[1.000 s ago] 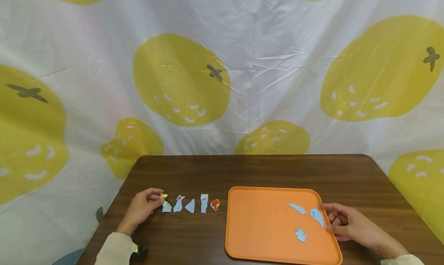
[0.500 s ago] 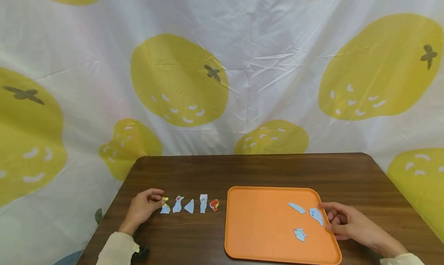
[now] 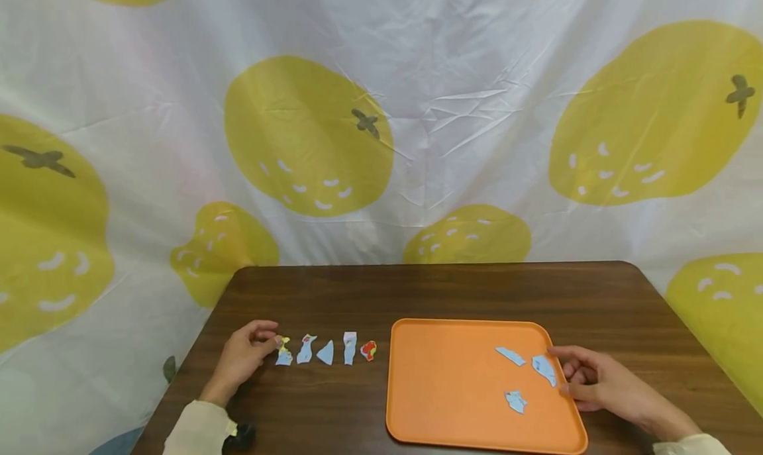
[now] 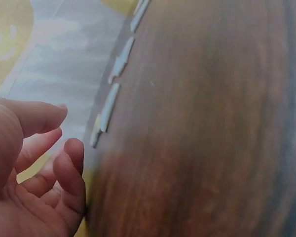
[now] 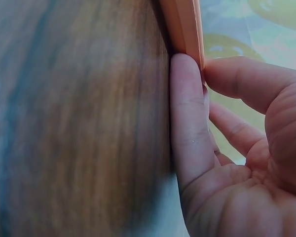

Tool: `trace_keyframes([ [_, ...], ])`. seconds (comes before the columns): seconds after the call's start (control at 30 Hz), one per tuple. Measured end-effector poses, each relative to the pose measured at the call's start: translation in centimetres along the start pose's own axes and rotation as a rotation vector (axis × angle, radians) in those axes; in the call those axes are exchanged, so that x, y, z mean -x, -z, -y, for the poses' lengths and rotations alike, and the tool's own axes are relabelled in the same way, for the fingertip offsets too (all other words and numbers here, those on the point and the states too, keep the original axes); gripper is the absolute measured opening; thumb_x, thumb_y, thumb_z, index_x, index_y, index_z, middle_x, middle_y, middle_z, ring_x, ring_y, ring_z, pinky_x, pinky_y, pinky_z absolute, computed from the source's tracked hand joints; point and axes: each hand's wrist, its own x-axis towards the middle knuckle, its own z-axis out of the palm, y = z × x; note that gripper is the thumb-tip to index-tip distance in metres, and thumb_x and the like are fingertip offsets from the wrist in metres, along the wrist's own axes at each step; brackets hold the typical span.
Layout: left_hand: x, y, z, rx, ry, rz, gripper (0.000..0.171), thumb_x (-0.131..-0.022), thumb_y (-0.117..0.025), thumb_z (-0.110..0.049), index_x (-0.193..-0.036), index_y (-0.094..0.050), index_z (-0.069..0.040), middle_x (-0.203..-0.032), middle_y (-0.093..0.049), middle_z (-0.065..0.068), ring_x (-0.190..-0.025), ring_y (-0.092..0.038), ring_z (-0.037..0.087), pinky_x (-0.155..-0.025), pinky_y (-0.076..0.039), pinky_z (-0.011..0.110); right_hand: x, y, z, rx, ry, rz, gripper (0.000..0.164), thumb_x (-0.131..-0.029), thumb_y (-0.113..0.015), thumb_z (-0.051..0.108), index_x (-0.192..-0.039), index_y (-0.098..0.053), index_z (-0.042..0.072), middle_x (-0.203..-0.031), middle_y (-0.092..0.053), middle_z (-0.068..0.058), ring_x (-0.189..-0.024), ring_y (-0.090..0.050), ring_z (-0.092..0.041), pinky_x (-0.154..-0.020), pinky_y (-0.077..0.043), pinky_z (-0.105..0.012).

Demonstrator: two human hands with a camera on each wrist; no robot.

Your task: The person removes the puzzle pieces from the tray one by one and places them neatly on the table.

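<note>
Five small pieces (image 3: 326,353) lie spaced out on the desk (image 3: 322,303), presumably so none overlap, with the left hand (image 3: 243,352) beside the leftmost piece (image 3: 284,357), its fingers loosely parted and holding nothing, while fingers of the right hand (image 3: 614,385) touch the orange tray (image 3: 453,382), perhaps steadying it beneath three more pieces (image 3: 544,370).

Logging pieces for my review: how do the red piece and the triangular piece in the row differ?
The red piece is mostly red; the triangular piece is pale blue. The red piece has an uneven outline; the triangular piece tapers to a point. Both lie on the table.
</note>
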Motion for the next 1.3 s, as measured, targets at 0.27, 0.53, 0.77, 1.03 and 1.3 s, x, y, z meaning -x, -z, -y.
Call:
trace_keyframes([
  [0.27,0.6,0.0,-1.5,-0.007,-0.064,0.015,0.037,-0.098,-0.078,-0.019,-0.13,-0.069,-0.003,-0.118,-0.074,0.015,-0.093,-0.066,0.013,-0.072,-0.053,0.023,-0.1,0.0,-0.1,-0.007,-0.005,0.004,0.072,-0.102,-0.071,0.012,-0.157,-0.032,-0.011,-0.108,-0.054,-0.012,-0.088,-0.062,-0.008,-0.075,-0.065,-0.04],
  [0.53,1.3,-1.1,-3.6,0.015,-0.127,0.034,0.033,-0.098,-0.076,-0.014,-0.129,-0.07,-0.003,-0.121,-0.075,0.017,-0.103,-0.069,0.02,-0.083,-0.052,0.024,-0.3,-0.1,0.0,0.008,0.001,0.002,0.071,-0.101,-0.071,0.013,-0.157,-0.034,-0.011,-0.108,-0.054,-0.012,-0.086,-0.062,-0.008,-0.074,-0.065,-0.04],
  [0.77,2.0,-2.7,-5.7,0.061,-0.153,0.085,0.032,-0.098,-0.076,-0.014,-0.128,-0.071,-0.007,-0.119,-0.075,0.016,-0.099,-0.07,0.019,-0.072,-0.054,0.026,-0.1,0.0,0.0,0.018,-0.002,-0.004,0.072,-0.101,-0.072,0.013,-0.157,-0.033,-0.01,-0.108,-0.054,-0.013,-0.086,-0.062,-0.008,-0.074,-0.065,-0.04],
  [1.03,2.8,-4.7,-7.8,0.076,-0.189,0.128,0.029,-0.096,-0.079,-0.017,-0.125,-0.073,-0.015,-0.121,-0.075,0.013,-0.099,-0.07,0.018,-0.072,-0.053,0.027,-0.2,0.0,0.0,0.01,0.012,0.004,0.071,-0.101,-0.072,0.012,-0.157,-0.033,-0.01,-0.107,-0.052,-0.012,-0.084,-0.061,-0.007,-0.072,-0.065,-0.041],
  [1.3,4.0,-7.3,-9.6,0.072,-0.248,0.22,0.029,-0.097,-0.078,-0.017,-0.126,-0.072,-0.013,-0.121,-0.073,0.012,-0.097,-0.068,0.016,-0.07,-0.052,0.027,-0.1,0.0,0.2,0.019,-0.011,-0.008,0.072,-0.1,-0.072,0.014,-0.157,-0.034,-0.009,-0.108,-0.053,-0.012,-0.085,-0.061,-0.008,-0.073,-0.065,-0.04],
])
